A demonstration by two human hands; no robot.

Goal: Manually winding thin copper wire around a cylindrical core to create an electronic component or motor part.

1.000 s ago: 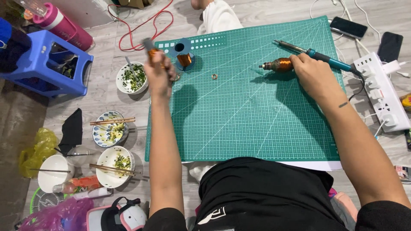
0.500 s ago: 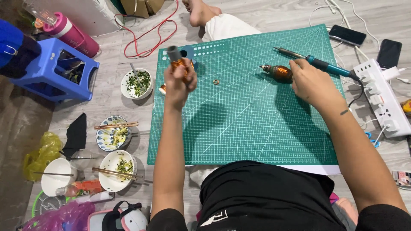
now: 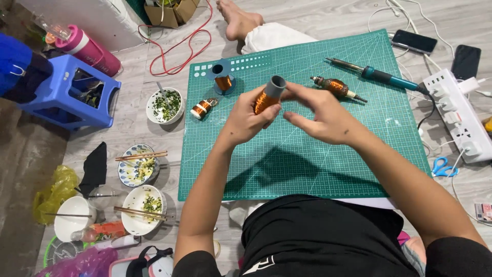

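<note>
**Copper coil held above the green mat**

The grey tube wound with copper wire (image 3: 267, 95) is raised over the green cutting mat (image 3: 307, 164). The left hand (image 3: 245, 119) grips it around the winding. The right hand (image 3: 320, 115) touches the tube top with open fingers. Behind it lie a second coil (image 3: 335, 86) and a soldering iron (image 3: 376, 75); a small coil (image 3: 201, 108) rests at the mat's left edge.

Four copper coils (image 3: 265, 100), four bowls (image 3: 164, 105), two phones (image 3: 414, 41), one soldering iron (image 3: 379, 76).
</note>
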